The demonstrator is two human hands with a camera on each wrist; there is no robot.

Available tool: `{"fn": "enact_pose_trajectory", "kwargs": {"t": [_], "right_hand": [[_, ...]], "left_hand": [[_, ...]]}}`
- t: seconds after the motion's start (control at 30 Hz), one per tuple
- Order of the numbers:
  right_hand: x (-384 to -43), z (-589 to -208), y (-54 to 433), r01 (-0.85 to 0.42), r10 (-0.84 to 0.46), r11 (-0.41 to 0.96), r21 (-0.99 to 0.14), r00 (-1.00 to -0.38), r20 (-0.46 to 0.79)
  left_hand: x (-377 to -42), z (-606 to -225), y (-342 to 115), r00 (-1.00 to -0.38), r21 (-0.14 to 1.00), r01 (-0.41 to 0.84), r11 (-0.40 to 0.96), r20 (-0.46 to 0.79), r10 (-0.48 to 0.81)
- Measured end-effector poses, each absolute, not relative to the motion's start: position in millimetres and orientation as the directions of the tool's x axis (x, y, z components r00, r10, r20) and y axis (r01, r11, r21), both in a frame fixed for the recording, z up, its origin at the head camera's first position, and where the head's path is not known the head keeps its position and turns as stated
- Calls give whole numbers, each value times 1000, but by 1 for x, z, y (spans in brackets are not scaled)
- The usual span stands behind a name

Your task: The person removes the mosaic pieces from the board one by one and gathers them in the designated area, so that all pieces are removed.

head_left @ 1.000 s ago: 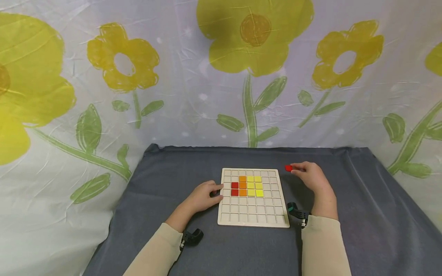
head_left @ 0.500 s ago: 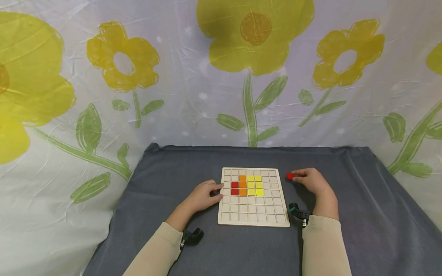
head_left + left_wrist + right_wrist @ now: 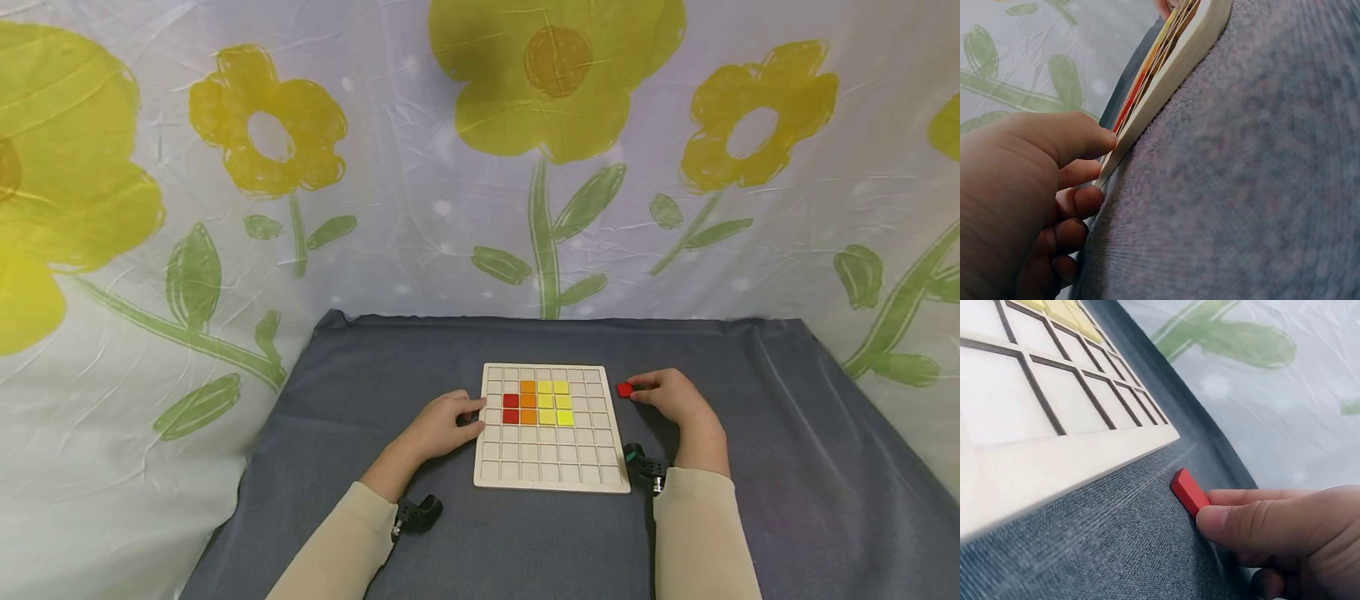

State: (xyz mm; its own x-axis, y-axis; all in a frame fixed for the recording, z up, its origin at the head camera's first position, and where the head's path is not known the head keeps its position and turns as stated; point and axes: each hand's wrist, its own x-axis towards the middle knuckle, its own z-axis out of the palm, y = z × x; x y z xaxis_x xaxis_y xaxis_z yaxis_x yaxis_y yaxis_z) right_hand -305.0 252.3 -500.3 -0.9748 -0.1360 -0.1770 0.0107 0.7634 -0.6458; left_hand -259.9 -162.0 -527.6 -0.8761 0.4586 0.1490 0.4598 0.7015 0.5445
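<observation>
A square wooden board (image 3: 551, 475) with a raised grid lies flat on the dark cloth. Yellow tiles (image 3: 553, 402), orange tiles (image 3: 528, 402) and dark red tiles (image 3: 511, 408) form a block in its upper half. My left hand (image 3: 444, 427) touches the board's left edge, index finger and thumb spread apart along it. Beyond the right edge, my right hand (image 3: 671, 396) pinches a red square tile (image 3: 1189, 492) between thumb and fingers. This tile is tilted in the right wrist view, close to the cloth and apart from the board; I cannot tell whether it touches the cloth.
Dark grey cloth (image 3: 480, 542) covers the table around the board. A white curtain (image 3: 405, 208) with painted flowers hangs behind and at the sides. Black wrist cameras (image 3: 420, 514) are strapped below both hands.
My right hand has come nearer to me beside the board, lowering the red tile a little; it turned slightly between the fingers. My left hand and the tiles on the board stayed put.
</observation>
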Motion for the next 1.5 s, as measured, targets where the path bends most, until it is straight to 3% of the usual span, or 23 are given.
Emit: {"fn": "enact_pose_trajectory", "kwargs": {"t": [0.3, 0.93, 1.27, 1.5], "right_hand": [[-303, -495, 254, 19, -128, 734, -679, -978, -166], [-295, -450, 234, -180, -153, 712, -679, -983, 101], [-299, -447, 186, -371, -274, 677, -635, -929, 250], [-299, -452, 153, -417, -361, 695, -586, -907, 218]], "left_hand": [[-261, -530, -162, -872, 541, 469, 698, 156, 464], [-261, -529, -163, -872, 546, 468, 696, 155, 465], [-260, -530, -163, -875, 534, 463, 707, 146, 462], [-260, -528, -163, -869, 536, 472, 700, 151, 471]]}}
